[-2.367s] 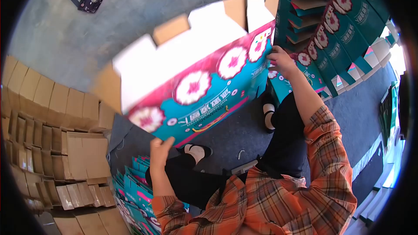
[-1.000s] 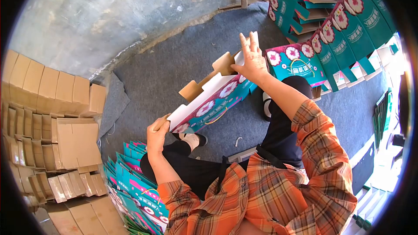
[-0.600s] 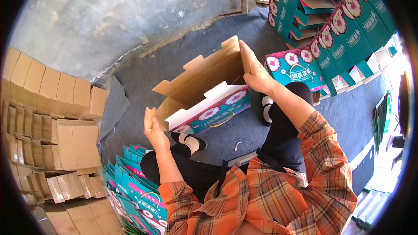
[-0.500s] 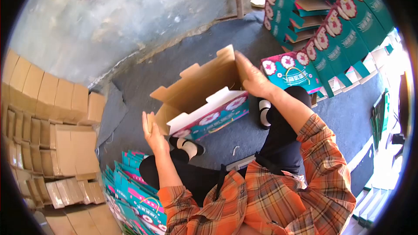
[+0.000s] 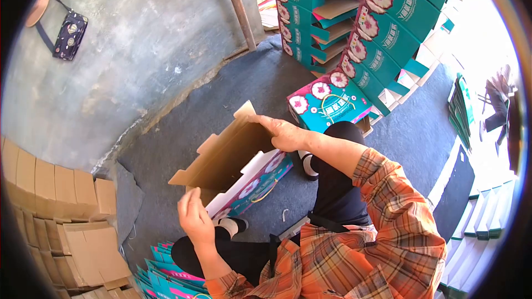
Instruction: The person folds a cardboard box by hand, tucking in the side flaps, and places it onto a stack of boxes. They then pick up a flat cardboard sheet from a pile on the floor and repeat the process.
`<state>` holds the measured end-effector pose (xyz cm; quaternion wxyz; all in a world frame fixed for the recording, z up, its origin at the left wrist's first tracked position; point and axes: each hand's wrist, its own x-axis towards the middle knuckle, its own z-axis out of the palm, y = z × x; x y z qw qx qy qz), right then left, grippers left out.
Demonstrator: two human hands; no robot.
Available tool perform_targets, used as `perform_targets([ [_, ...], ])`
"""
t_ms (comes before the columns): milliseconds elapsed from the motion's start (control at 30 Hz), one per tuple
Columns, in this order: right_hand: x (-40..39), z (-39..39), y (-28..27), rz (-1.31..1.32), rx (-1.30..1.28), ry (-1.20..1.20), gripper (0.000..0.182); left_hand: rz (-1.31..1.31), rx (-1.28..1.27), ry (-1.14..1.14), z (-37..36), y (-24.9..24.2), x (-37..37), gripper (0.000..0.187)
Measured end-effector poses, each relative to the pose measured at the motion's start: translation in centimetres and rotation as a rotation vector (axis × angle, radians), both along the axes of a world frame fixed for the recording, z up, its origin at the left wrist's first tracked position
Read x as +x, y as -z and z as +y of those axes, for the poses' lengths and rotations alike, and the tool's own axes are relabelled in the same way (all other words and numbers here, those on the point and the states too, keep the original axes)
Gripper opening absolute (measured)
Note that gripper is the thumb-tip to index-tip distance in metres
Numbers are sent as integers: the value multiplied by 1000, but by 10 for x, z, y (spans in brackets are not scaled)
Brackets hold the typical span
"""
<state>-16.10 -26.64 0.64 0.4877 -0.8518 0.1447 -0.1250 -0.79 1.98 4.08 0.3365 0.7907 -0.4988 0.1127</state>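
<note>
An open-topped carton (image 5: 249,185) is held between my two hands above the floor, tilted in view. It is plain brown inside, with printed teal and magenta outside and tabs along the upper edges. My left hand (image 5: 197,218) is at its near left end, fingers bent over the edge. My right hand (image 5: 285,134) grips the opposite end, with fingers along the top rim and the rest partly hidden. Beyond my right hand, a closed teal carton (image 5: 331,102) with flower prints and a cord handle sits by my knee.
Stacked teal cartons (image 5: 382,36) rise at the upper right. Brown cardboard boxes (image 5: 52,188) are piled along the left wall. Folded teal cartons (image 5: 166,277) lie beside my left leg. White and green pieces (image 5: 482,227) are stacked at the right. A patterned bag (image 5: 71,34) hangs on the wall.
The view has swung to the right. The carton appears lower and more steeply slanted, still between both hands. My left hand's fingers are more bent at its near end.
</note>
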Motion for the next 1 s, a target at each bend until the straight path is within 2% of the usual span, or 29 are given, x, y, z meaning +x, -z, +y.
perform_targets([
  [67, -4, 2, -10, -68, -9, -40, 83, 44, -18, 48, -5, 1, -2, 24],
  [133, -1, -2, 1, -74, -31, -46, 83, 469, -213, 87, -12, 14, 5, 27],
  [200, -2, -1, 2, -39, -3, 12, 80, 563, -211, 73, -8, 34, 26, 32],
  [267, -4, -2, 0, -34, 48, -28, 81, 666, -283, -116, -5, 39, 36, 37],
  [300, -4, -3, -2, -30, 99, -55, 82, 622, -233, -129, -2, 38, 40, 44],
  [433, -5, -2, -4, -109, 94, -26, 79, 545, -286, -145, -3, 40, 36, 47],
  [500, -3, -3, 1, -85, 87, -10, 79, 387, -98, -229, -1, 38, 35, 54],
  [533, -4, -2, 4, -86, 91, -11, 79, 386, -95, -231, -1, 38, 35, 54],
  [600, -3, -4, 6, -128, 29, 9, 77, 152, 0, -279, -4, 39, 35, 61],
  [633, -3, -3, 9, -131, 2, 17, 78, 156, 16, -290, -2, 40, 36, 61],
  [700, -1, -6, 13, -123, -35, 39, 78, -33, 56, -316, -5, 46, 43, 62],
  [733, 1, -8, 22, -154, -21, 44, 78, -31, 74, -335, -6, 50, 47, 62],
  [800, -2, -2, 1, -145, 161, 13, 77, -39, 88, -265, -4, 57, 55, 60],
  [867, -2, -4, 4, -76, 27, 78, 77, -72, 71, -282, -5, 58, 55, 57],
  [933, 0, -6, 10, -175, 131, 62, 79, -47, 54, -249, -5, 61, 56, 54],
  [967, -1, -8, 10, -163, 202, 43, 79, -71, 1, -243, -8, 58, 55, 43],
  [1000, -1, -11, 11, -161, 207, 32, 79, -70, 5, -254, -8, 58, 56, 43],
])
